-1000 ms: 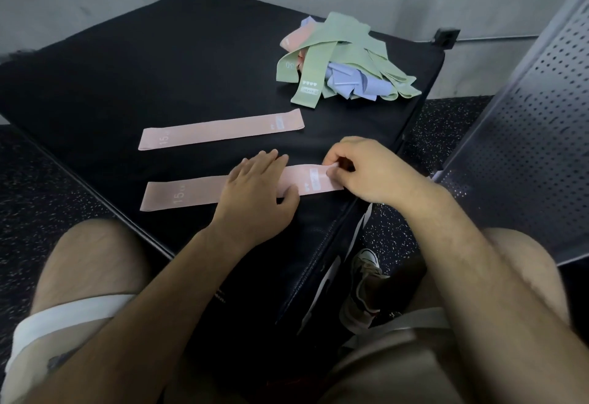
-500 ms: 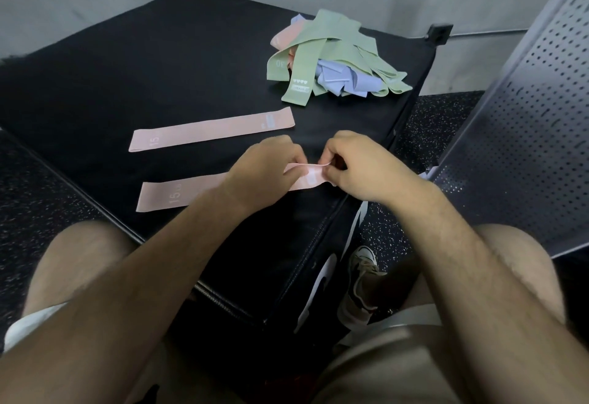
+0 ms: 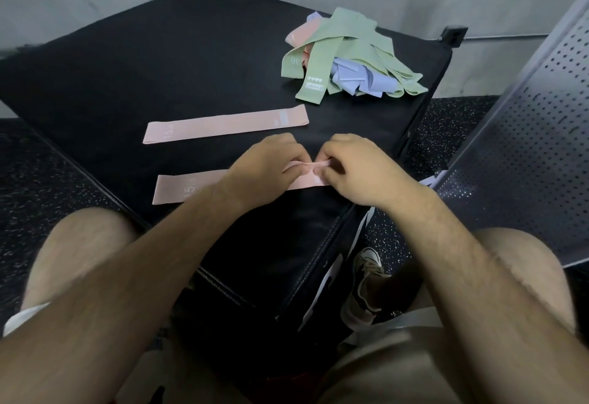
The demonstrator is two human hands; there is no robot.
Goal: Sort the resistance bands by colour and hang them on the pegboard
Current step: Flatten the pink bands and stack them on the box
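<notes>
Two pink resistance bands lie on a black padded box (image 3: 178,62). The far pink band (image 3: 223,124) lies flat and untouched. The near pink band (image 3: 185,188) lies close to the box's front edge, and its right end is lifted and puckered. My left hand (image 3: 267,166) and my right hand (image 3: 353,167) both pinch that right end, fingertips almost meeting. A tangled pile of green, lilac and pink bands (image 3: 344,59) sits at the box's far right corner. The grey perforated pegboard (image 3: 535,136) leans at the right.
The box stands on dark speckled floor (image 3: 41,187) against a grey wall. My bare knees and a shoe (image 3: 366,285) are below the box's front corner. A black bracket (image 3: 454,35) sits on the wall behind the pile.
My left hand went from lying flat on the near pink band to pinching its right end beside my right hand. That end has risen off the box and bunched up.
</notes>
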